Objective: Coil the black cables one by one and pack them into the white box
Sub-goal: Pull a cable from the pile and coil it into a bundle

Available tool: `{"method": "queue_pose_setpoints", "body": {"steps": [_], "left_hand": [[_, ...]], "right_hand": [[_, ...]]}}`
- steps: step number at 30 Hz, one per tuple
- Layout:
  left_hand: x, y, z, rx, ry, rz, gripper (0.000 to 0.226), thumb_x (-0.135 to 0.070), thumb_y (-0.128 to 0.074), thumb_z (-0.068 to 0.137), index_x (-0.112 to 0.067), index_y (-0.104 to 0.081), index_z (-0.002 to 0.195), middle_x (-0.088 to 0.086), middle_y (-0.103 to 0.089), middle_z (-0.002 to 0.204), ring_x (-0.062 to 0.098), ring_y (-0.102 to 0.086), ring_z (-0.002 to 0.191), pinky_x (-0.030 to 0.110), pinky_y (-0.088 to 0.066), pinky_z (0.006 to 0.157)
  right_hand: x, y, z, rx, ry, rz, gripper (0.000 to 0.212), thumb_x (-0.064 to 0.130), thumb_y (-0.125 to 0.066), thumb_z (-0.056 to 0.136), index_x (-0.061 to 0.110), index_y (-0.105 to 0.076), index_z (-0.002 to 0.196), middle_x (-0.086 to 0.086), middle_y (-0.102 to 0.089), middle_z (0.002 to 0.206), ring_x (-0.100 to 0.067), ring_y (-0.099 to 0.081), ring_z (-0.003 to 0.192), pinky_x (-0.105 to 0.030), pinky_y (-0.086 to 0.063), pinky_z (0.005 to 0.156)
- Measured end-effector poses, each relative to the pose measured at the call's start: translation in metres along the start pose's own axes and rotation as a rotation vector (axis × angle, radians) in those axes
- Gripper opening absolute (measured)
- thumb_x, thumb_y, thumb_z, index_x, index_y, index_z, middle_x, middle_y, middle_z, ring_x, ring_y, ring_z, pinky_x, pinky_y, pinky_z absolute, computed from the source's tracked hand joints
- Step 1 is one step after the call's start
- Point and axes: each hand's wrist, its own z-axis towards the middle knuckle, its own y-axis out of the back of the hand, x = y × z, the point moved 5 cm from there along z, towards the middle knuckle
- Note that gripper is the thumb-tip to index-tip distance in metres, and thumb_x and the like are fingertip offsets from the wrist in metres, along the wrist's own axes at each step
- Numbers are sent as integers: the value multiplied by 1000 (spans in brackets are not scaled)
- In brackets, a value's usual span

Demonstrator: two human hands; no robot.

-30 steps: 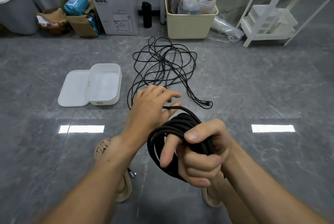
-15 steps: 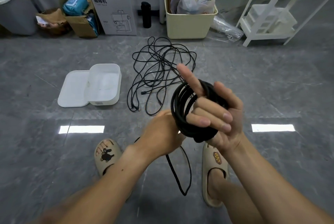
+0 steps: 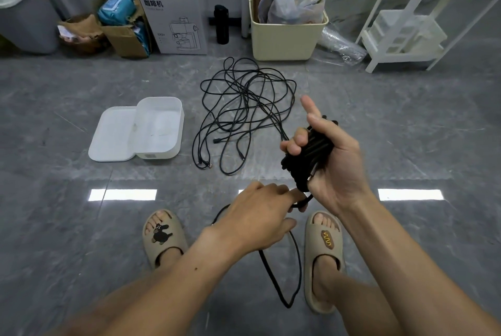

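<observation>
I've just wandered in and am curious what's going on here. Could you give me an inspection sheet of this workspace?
Surface: grey tiled floor, glossy.
Job's things: white box open, nothing seen inside; its lid beside it.
Clutter: nothing seen among the job's things.
Hands: right hand grips the coiled cable; left hand holds its loose tail.
Cables: tangled cables lie loose on the floor.
Surroundings: cream bin, cardboard carton, white shelf.

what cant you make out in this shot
- Head view: the left hand hides how its fingertips hold the loose cable.
- The right hand covers part of the coiled bundle.
- How many cables the floor tangle holds: strands overlap.
</observation>
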Motion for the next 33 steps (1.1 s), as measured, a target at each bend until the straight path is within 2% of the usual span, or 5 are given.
{"method": "queue_pose_setpoints", "body": {"steps": [7,17,20,24,33], "left_hand": [[14,6,-1,-45,104,110,43,-62,-40,97,-30,-66,108,-9,-59,90,12,-52,90,30,-34,86],[31,44,0,-35,234,-526,40,-55,-68,86,-19,-64,67,0,-45,54,10,-41,49,28,-33,52],[25,48,-1,-74,113,-431,39,-56,-64,87,-32,-63,57,2,-46,49,9,-38,46,27,-28,50],[32,58,-5,-266,66,-145,51,-76,-42,82,-40,-77,81,-7,-45,41,9,-43,44,24,-29,49],[40,75,-9,-474,12,-60,50,-74,-49,80,-37,-45,48,-12,-37,38,5,-37,40,20,-26,57]], "right_hand": [[-8,12,4,-163,-11,-144,58,16,-52,100,22,-33,155,-4,-56,61,-15,-56,56,-24,-51,61],[6,42,4,-315,-16,-601,62,19,-57,100,18,-31,155,-5,-66,65,-17,-66,67,-31,-49,92],[-1,41,1,-307,-84,-861,24,32,-61,97,11,-72,102,3,-72,73,-1,-67,92,-38,-39,110],[-15,32,-4,-227,-224,-1220,43,63,-45,97,28,-69,106,1,-70,61,6,-66,68,-9,-42,71],[-42,32,-25,142,-828,-1070,101,88,-15,83,6,-65,113,-8,-50,53,-19,-47,46,-30,-47,57]]}}
